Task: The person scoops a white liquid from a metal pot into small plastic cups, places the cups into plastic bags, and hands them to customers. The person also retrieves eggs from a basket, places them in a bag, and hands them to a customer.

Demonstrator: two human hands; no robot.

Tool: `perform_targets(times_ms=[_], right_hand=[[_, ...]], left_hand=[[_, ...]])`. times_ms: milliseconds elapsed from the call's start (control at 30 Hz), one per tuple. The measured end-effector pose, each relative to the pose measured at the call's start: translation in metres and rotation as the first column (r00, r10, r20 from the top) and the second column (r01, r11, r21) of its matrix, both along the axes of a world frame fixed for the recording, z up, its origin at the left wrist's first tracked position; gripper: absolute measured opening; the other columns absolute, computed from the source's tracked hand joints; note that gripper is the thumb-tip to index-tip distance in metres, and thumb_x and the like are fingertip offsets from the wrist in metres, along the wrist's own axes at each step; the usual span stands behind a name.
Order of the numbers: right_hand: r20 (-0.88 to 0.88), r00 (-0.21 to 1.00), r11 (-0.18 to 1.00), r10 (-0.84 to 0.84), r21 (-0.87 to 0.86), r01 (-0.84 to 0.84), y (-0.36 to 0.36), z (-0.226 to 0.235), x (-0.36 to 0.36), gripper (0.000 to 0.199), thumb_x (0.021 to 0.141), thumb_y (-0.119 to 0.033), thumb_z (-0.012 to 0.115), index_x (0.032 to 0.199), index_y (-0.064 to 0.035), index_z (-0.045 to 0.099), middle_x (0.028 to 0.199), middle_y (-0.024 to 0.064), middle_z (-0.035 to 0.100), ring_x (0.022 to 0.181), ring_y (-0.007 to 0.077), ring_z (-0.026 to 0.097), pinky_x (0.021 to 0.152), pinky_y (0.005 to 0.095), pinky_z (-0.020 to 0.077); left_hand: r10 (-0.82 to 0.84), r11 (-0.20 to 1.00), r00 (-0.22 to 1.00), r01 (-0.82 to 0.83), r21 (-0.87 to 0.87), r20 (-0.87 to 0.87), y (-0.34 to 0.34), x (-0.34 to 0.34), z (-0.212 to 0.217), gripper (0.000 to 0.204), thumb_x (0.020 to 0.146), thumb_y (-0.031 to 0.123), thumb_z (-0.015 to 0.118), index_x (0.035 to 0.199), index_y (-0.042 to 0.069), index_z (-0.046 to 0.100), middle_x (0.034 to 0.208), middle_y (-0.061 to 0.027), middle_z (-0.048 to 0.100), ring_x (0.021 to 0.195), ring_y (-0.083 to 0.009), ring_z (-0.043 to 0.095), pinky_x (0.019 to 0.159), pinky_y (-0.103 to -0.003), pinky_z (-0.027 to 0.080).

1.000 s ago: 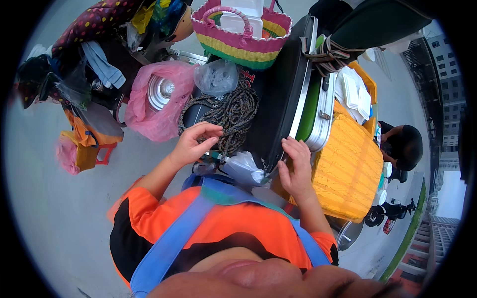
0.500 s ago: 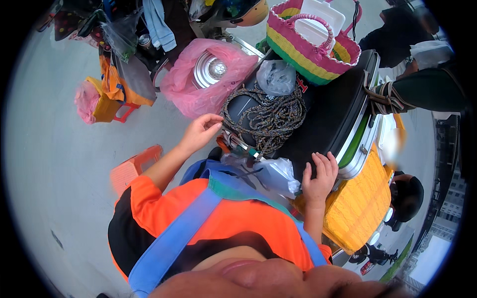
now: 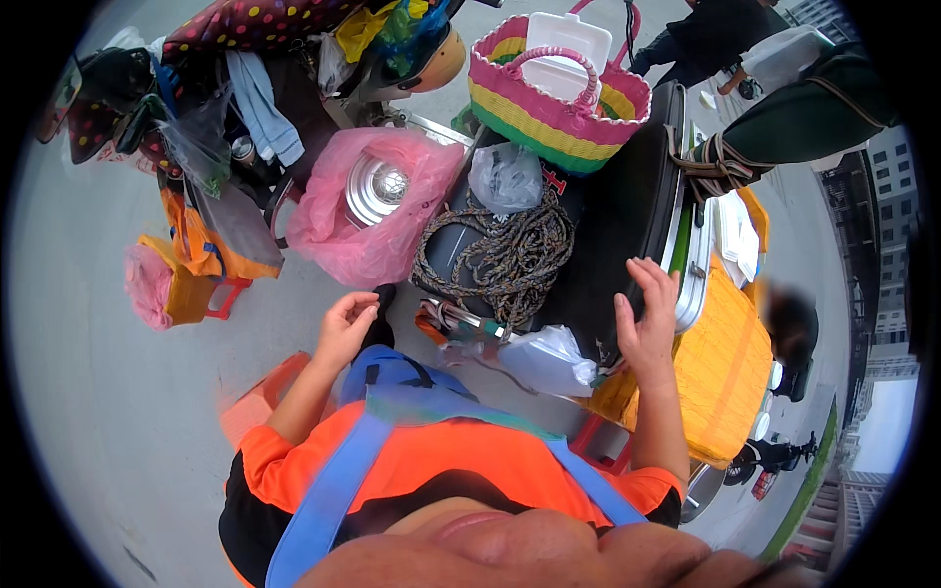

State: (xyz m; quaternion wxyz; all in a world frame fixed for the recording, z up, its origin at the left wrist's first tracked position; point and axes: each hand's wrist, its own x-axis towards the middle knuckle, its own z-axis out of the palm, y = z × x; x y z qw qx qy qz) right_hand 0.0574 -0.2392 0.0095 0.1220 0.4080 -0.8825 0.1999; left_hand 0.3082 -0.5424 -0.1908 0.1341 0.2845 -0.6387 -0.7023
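Observation:
My left hand [image 3: 345,330] hangs in the air in front of the pink plastic bag [image 3: 314,220], its fingers loosely bent and nothing seen in them. A round silver metal piece [image 3: 370,193] sits inside that bag. My right hand [image 3: 647,318] is raised with fingers stretched, beside a flat black cushioned surface [image 3: 622,240] and the edge of a silver metal case [image 3: 698,274]; whether it touches them I cannot tell. Between the hands lie a coil of dark speckled rope [image 3: 524,255], a clear plastic bag [image 3: 506,178] and a whitish plastic bag [image 3: 549,361].
A striped woven basket [image 3: 549,122] holds a white foam box [image 3: 564,59]. On the right are a yellow wrapped box [image 3: 720,367] and a tied dark green bundle [image 3: 799,122]. Orange stool [image 3: 260,397] stands at left. A person [image 3: 701,39] is at the far right.
My left hand has drawn back toward me and left, away from the rope. My right hand has lifted and shifted slightly right. The view has shifted, so the goods appear further left.

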Motion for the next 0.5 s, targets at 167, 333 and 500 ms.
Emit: perform_targets(times_ms=[167, 333, 500], right_hand=[[0.234, 0.972, 0.926, -0.018, -0.362, 0.105, -0.133, 0.046, -0.183, 0.037, 0.088, -0.014, 0.061, 0.121, 0.0020, 0.054, 0.110, 0.0161, 0.062, 0.103, 0.0233, 0.061, 0.087, 0.0309, 0.0497], [0.560, 0.729, 0.849, -0.393, -0.084, 0.522, -0.224, -0.030, -0.358, 0.051, 0.082, -0.028, 0.067, 0.118, 0.0056, 0.057, 0.107, 0.0172, 0.065, 0.101, 0.0262, 0.062, 0.087, 0.0348, 0.0466], [0.669, 0.740, 0.738, -0.071, -0.464, 0.490, -0.238, -0.048, -0.355, 0.036, 0.084, -0.016, 0.066, 0.113, 0.0044, 0.061, 0.103, 0.0102, 0.066, 0.095, 0.0203, 0.060, 0.084, 0.0324, 0.0456]], left_hand=[[-0.008, 0.998, 0.995, 0.013, 0.055, -0.104, -0.077, -0.058, -0.003, 0.022, 0.089, 0.003, 0.059, 0.111, 0.001, 0.060, 0.098, -0.0045, 0.065, 0.086, -0.0092, 0.060, 0.079, -0.023, 0.048], [-0.175, 0.983, 0.976, 0.166, -0.075, -0.128, -0.157, -0.125, 0.018, 0.020, 0.087, 0.000, 0.058, 0.107, -0.002, 0.060, 0.100, -0.0062, 0.063, 0.091, -0.0112, 0.061, 0.079, -0.023, 0.049], [-0.349, 0.927, 0.924, 0.316, -0.200, -0.155, -0.218, -0.194, 0.069, 0.021, 0.083, -0.002, 0.060, 0.104, -0.002, 0.062, 0.097, -0.0079, 0.063, 0.089, -0.0144, 0.062, 0.077, -0.026, 0.049]])
